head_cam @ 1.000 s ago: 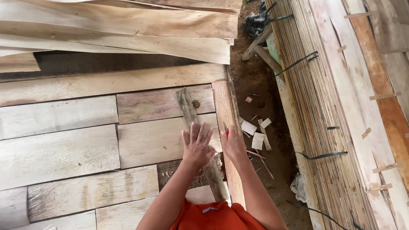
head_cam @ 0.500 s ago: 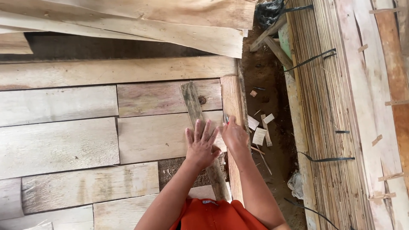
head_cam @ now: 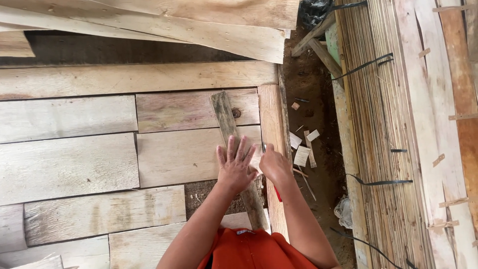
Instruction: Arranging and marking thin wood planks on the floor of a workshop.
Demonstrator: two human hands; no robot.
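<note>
With most veneer sheets (head_cam: 69, 167) laid, my left hand (head_cam: 235, 169) presses flat on the narrow strip (head_cam: 234, 149) while my right hand (head_cam: 275, 167) grips a red-handled tool (head_cam: 277, 193), one gap (head_cam: 204, 194) still uncovered.

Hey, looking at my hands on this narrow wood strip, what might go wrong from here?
1. Your left hand lies flat with fingers spread on the narrow grey weathered wood strip, right beside the red-handled tool in your right hand; a slip may nick them.
2. The rough strip may give splinters.
3. It lies loose and angled across the pale sheets, so it may shift.
</note>
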